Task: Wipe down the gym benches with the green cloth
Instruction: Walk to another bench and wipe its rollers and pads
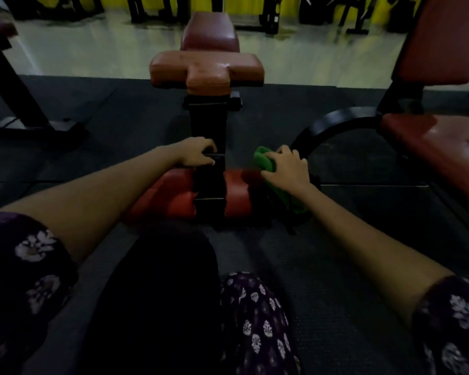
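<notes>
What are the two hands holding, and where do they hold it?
The right hand grips the green cloth at its bunched upper end, against the red roller pad. The left hand grips the bench's black post, just above the roller.

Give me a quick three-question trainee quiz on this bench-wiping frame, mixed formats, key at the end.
1. True or false: the green cloth is under the left hand.
2. Multiple choice: the left hand rests on A) the black centre post of the bench, B) the cross-shaped pad, C) the floor mat.
3. Fill in: the right hand presses the cloth at the right end of the red ____ pad.

Key: 1 false, the right hand has it; 2 A; 3 roller.
</notes>
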Tool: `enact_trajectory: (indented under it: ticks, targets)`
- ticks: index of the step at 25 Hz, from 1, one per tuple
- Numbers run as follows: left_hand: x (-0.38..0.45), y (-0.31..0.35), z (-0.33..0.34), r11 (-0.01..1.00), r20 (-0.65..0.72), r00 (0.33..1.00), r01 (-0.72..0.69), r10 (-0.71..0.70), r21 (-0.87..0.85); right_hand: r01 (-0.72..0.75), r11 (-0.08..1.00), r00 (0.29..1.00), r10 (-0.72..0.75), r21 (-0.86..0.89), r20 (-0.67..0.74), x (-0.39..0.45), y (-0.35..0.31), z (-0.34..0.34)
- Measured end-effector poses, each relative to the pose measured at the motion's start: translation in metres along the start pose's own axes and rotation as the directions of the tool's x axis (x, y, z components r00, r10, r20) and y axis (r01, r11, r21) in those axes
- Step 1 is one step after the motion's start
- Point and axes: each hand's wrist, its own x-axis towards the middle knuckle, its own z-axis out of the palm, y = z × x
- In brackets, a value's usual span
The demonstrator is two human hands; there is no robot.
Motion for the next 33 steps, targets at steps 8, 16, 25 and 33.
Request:
enact_trajectory:
  ticks: [8, 16, 25, 33]
  targets:
    - [0.086, 0.053, 0.017, 0.972, -0.001, 0.974, -0.227, 0.227, -0.068, -0.168, 0.985, 0.982, 0.171, -0.052, 0.079, 0.053, 0.033, -0.012]
    - [0.152, 0.103, -0.043, 0.96, 0.199, 0.939, -0.272, 0.279, -0.06, -0.279, 0.945, 0.919, 0.314, -0.168, 0.24, 0.092, 0.073, -0.081]
    - [0.167, 0.166, -0.152, 0.949, 0.311, 0.897, -0.291, 0.314, -0.12, -0.389, 0.908, 0.849, 0.42, -0.157, 0.321, 0.108, 0.099, -0.214]
    - [0.133, 0.237, -0.352, 0.929, 0.349, 0.863, -0.313, 0.365, -0.197, -0.517, 0.855, 0.822, 0.484, 0.039, 0.301, 0.119, 0.078, -0.431]
